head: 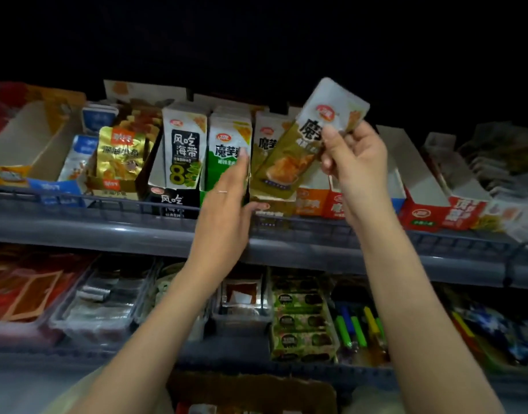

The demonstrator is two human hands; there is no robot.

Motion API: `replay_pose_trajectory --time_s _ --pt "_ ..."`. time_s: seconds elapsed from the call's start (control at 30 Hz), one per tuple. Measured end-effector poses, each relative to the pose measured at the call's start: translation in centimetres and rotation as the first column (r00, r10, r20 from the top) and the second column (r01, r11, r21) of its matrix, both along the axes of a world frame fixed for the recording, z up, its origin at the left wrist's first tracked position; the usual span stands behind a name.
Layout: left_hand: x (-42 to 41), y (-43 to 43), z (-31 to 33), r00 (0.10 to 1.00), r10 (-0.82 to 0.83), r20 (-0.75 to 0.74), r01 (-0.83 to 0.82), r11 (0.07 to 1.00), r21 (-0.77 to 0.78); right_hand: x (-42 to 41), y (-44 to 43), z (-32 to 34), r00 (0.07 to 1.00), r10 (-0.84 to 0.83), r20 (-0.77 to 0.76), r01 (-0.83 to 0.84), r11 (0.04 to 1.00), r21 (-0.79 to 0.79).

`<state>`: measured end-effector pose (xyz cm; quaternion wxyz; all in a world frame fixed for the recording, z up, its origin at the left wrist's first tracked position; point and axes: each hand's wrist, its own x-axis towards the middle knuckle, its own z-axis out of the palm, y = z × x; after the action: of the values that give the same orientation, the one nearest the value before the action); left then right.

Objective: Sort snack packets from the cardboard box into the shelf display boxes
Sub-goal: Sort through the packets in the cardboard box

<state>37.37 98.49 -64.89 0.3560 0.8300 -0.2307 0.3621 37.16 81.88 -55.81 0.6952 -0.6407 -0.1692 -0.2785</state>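
the sorting looks partly done. on the upper shelf (107,228) several display boxes already stand full: a gold row, a black-and-white row and the green packets (227,150) are packed upright. a long box on the far left (33,144) and the red boxes on the right (421,174) show bare cardboard inside, so there seems to be more to fill. the cardboard box (251,389) sits at the near edge, open; its contents are too blurred to count.

the right hand (358,162) holds one packet (298,150) up, tilted, in front of and above the olive display box (271,204). its fingers (331,135) pinch the packet near the white top. the packet is flat and glossy, white at the top, olive lower down, with large dark characters and a food picture. a matching packet stands just behind it, so this is probably its row.

the left hand (227,198) reaches in with straight fingers laid against the green packets, gripping nothing; it may be holding that row aside.
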Motion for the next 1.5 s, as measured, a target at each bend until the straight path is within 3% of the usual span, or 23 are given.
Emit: replay_pose_trajectory --time_s 0.07,0.13,0.3,0.4,0.5,0.73,0.87,0.97,1.1,1.23,1.5 --pt "0.8 0.3 -0.3 0.997 0.071 0.037 -0.069 0.997 -0.029 1.8 0.5 0.4 0.999 -0.001 0.035 -0.001 0.999 0.050" --pt "1.7 0.1 -0.7 0.987 0.108 0.121 -0.115 0.992 0.052 3.3 0.8 0.6 0.998 -0.020 0.066 0.015 0.997 0.073" --pt "3.6 0.0 -1.8 0.972 0.145 0.187 -0.179 0.967 0.182 6.1 0.4 0.2 0.997 -0.054 0.060 0.054 0.999 0.003" --pt "3.8 0.1 -1.8 0.973 0.141 0.181 -0.179 0.961 0.210 7.3 0.1 -0.3 0.999 -0.023 0.038 0.026 0.997 -0.074" --pt "4.0 0.3 -1.8 0.970 0.134 0.202 -0.182 0.953 0.242 8.5 0.3 -1.0 1.000 0.011 0.020 -0.006 0.969 -0.247" --pt "4.2 0.6 -1.9 0.961 0.116 0.251 -0.182 0.950 0.256 10.6 0.9 -2.7 0.984 -0.176 -0.035 0.128 0.823 -0.554" --pt "4.2 0.5 -1.9 0.955 0.130 0.266 -0.197 0.949 0.244 9.7 1.2 -2.3 0.987 -0.160 0.024 0.137 0.750 -0.647" --pt "4.0 0.5 -1.9 0.957 0.135 0.256 -0.199 0.949 0.244 9.3 1.5 -2.3 0.973 -0.201 0.110 0.212 0.611 -0.763" --pt "3.9 0.6 -1.8 0.959 0.121 0.255 -0.185 0.952 0.242 9.4 1.8 -2.1 0.865 -0.427 0.263 0.424 0.342 -0.839" --pt "3.9 0.6 -1.7 0.962 0.112 0.251 -0.175 0.952 0.250 9.6 2.0 -2.3 0.821 -0.486 0.300 0.489 0.328 -0.808" --pt "3.8 0.6 -1.7 0.961 0.114 0.251 -0.175 0.956 0.236 9.6 2.1 -2.2 0.815 -0.497 0.299 0.454 0.227 -0.861"
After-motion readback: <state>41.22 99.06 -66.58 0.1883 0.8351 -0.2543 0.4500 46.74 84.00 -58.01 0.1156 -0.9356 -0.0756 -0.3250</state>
